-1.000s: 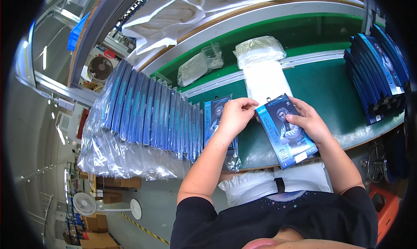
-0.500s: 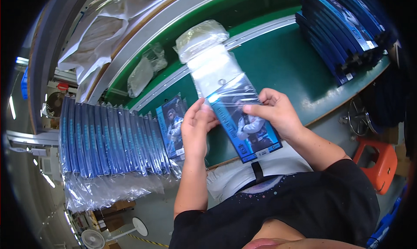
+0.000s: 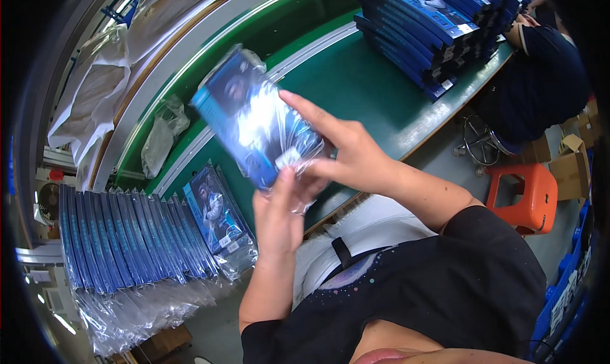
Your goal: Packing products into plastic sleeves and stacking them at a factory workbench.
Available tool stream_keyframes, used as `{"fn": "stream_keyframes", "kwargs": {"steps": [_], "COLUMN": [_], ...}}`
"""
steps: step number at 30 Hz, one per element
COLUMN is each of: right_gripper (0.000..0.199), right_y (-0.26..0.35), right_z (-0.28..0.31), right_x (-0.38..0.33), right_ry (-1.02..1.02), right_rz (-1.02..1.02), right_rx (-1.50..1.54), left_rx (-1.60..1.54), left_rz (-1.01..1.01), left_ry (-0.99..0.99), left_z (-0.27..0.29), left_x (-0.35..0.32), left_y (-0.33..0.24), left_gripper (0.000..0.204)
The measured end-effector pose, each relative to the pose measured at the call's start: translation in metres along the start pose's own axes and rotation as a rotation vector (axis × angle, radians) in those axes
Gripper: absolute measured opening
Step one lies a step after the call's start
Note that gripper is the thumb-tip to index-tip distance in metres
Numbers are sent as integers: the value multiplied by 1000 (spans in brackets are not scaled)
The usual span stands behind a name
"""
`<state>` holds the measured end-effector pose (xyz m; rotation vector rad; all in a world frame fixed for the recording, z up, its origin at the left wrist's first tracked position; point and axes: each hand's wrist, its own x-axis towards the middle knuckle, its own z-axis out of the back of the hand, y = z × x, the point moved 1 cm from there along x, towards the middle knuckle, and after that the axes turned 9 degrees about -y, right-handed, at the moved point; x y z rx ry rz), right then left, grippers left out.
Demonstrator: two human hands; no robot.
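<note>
A flat blue printed box in a clear plastic bag is raised over the green tabletop, tilted with its top toward the far left. My left hand is closed at its lower end, thumb on the front near the bag's gathered film. On the right edge, my right hand grips box and film, with its index finger stretched along the side. Glare blurs part of the printed front. To the left, another bagged blue box leans at the end of a long row of bagged boxes.
Unbagged blue boxes stand stacked at the far right of the green table. Crumpled clear plastic lies by the rear ledge. An orange stool stands on the right, near a seated person in dark clothing.
The box has gone deeper into the bag and been lifted toward the far left. My left hand has moved down to its lower end. The whole view has shifted to the right.
</note>
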<state>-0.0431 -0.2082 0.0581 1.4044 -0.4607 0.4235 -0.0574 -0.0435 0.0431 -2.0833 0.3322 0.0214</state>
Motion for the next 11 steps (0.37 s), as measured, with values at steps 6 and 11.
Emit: {"fn": "stream_keyframes", "kwargs": {"steps": [6,11], "right_gripper": [23,20], "right_y": [30,27], "right_z": [18,-22], "right_x": [-2,-14], "right_ry": [-384,208], "right_rz": [389,281], "right_rx": [-60,-60], "left_rx": [110,38], "left_rz": [34,69], "left_ry": [178,136], "left_z": [11,3], "left_x": [-10,-11], "left_y": [-7,-13], "left_gripper": [66,70]}}
